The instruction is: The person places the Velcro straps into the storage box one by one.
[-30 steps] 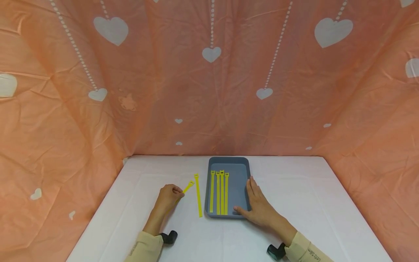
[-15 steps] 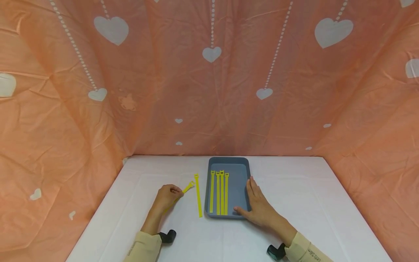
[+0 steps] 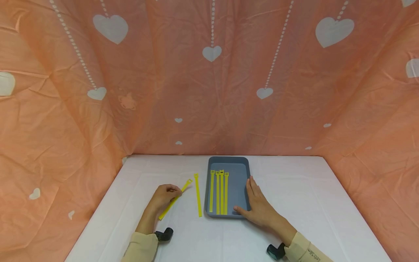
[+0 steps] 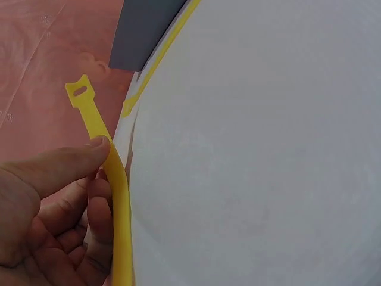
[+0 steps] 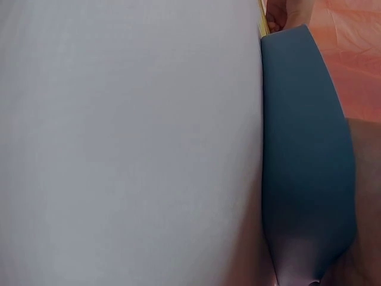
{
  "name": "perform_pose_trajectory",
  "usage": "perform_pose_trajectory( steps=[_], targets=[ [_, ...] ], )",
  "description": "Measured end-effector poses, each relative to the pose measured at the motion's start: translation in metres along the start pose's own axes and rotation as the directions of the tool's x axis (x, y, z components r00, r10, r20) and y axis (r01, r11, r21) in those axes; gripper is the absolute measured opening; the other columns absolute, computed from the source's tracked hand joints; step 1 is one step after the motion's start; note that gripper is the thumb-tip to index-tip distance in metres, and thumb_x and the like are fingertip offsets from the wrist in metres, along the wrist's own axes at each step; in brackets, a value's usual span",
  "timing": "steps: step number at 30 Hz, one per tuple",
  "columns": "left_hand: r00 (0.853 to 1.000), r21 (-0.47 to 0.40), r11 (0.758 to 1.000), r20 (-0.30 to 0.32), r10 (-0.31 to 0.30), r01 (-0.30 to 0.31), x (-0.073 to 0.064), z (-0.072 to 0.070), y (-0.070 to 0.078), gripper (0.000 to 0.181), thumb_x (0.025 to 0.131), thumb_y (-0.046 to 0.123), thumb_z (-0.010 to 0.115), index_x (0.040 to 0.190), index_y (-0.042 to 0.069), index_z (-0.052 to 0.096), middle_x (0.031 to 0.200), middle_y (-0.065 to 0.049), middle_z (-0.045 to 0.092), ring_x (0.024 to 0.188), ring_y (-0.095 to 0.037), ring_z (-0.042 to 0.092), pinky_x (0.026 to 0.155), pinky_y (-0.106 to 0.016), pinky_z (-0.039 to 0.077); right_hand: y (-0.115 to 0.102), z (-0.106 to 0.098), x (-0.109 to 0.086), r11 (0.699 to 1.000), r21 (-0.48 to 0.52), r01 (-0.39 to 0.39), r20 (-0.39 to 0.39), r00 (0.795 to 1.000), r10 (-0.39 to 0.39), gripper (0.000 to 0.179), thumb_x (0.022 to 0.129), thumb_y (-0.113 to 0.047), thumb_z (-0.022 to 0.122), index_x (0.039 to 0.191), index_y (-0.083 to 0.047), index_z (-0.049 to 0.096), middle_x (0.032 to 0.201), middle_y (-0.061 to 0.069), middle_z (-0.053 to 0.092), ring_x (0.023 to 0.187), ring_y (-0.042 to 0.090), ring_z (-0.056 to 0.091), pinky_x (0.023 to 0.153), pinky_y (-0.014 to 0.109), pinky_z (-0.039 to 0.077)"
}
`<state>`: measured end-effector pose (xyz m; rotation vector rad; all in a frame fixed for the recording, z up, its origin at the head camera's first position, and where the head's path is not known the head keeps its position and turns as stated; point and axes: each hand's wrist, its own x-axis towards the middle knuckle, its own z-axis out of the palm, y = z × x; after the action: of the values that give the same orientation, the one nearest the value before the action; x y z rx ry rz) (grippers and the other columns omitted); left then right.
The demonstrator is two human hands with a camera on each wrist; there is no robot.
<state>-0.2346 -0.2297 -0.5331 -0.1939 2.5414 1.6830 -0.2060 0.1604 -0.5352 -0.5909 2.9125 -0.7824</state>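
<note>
My left hand (image 3: pixel 164 197) pinches a yellow hook-and-loop cable tie (image 4: pixel 121 220) between thumb and fingers, its slotted head (image 4: pixel 80 91) pointing up and away. In the head view the strap slants, with its tail end lower left. Just right of it another yellow cable tie (image 3: pixel 198 196) lies on the white table. Several more yellow ties (image 3: pixel 211 193) lie lengthwise, side by side, in the left half of a grey-blue tray (image 3: pixel 238 189). My right hand (image 3: pixel 262 209) rests at the tray's right side with straight fingers, its thumb over the near right corner.
White cloth covers the table (image 3: pixel 294 182). A peach curtain (image 3: pixel 183 83) with pale hearts encloses the back and both sides. Black wrist cameras sit at both sleeve cuffs, the left camera (image 3: pixel 164 234) and the right camera (image 3: pixel 276 251).
My left hand has shifted slightly left with the cable tie, drawing its head away from the loose one. The tail end now shows below the hand. My right hand and the tray stay put.
</note>
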Motion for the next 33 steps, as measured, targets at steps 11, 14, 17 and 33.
perform_pose_trajectory(
  steps=[11,14,17,33],
  targets=[
    [0.999,0.016,1.000,0.044,-0.013,0.012,-0.001,-0.002,0.004,0.010,0.099,0.007,0.075,0.103,-0.002,0.077,0.093,-0.008,0.069,0.084,-0.019,0.057,0.070,-0.027,0.049,0.001,0.002,0.000,1.000,0.004,0.005,-0.005,1.000,-0.005,0.119,0.099,-0.065,0.068,0.167,0.010,0.004,0.177,0.026,-0.007,0.164,0.044,0.002,0.131,0.060,0.016],
    [0.998,0.053,0.999,0.055,0.012,-0.015,-0.002,-0.003,0.008,0.010,0.101,0.009,0.074,0.104,0.000,0.077,0.091,-0.007,0.069,0.081,-0.018,0.058,0.068,-0.026,0.049,0.002,0.002,0.000,1.000,0.004,0.007,-0.010,1.000,-0.007,0.119,0.098,-0.065,0.067,0.167,0.009,0.004,0.177,0.026,-0.006,0.164,0.044,0.002,0.131,0.060,0.016],
    [0.997,0.066,0.996,0.068,0.047,-0.052,-0.003,-0.006,0.013,0.012,0.102,0.011,0.074,0.105,-0.001,0.075,0.086,-0.007,0.069,0.073,-0.016,0.056,0.062,-0.026,0.048,0.002,0.002,0.000,1.000,0.000,0.003,-0.009,1.000,-0.003,0.120,0.098,-0.066,0.067,0.167,0.009,0.004,0.177,0.025,-0.007,0.165,0.043,0.002,0.131,0.059,0.016],
    [0.994,-0.050,0.993,0.034,0.107,-0.105,-0.006,-0.004,0.035,0.016,0.100,0.008,0.076,0.110,-0.004,0.072,0.092,-0.009,0.076,0.079,-0.017,0.069,0.069,-0.032,0.060,0.001,0.000,0.000,1.000,0.014,-0.006,-0.007,1.000,0.007,0.120,0.097,-0.066,0.069,0.168,0.008,0.005,0.178,0.025,-0.006,0.165,0.043,0.003,0.130,0.060,0.018]
  ],
)
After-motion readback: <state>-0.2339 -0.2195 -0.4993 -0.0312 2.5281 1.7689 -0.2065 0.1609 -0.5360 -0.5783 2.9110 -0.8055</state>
